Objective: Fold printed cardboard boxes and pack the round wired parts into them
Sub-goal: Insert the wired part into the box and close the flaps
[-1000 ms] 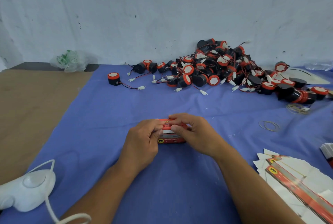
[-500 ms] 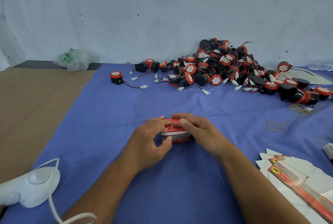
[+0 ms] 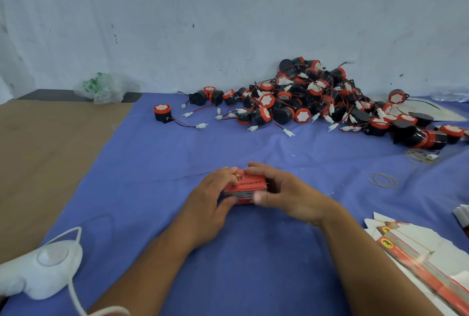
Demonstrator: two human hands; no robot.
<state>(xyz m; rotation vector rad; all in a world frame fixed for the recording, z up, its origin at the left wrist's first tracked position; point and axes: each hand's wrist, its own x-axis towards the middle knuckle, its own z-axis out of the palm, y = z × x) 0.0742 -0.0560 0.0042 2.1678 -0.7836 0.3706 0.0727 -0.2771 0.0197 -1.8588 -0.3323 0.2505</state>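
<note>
Red printed box sits gripped between both hands over the middle of the blue cloth: the left hand curls round its left end, and the right hand clasps the right end, fingers over the top and thumb on the near face. Beyond them, one lone part stands left of the pile of round wired parts by the wall. Rubber bands lie to the right, with flat boxes at the near right.
</note>
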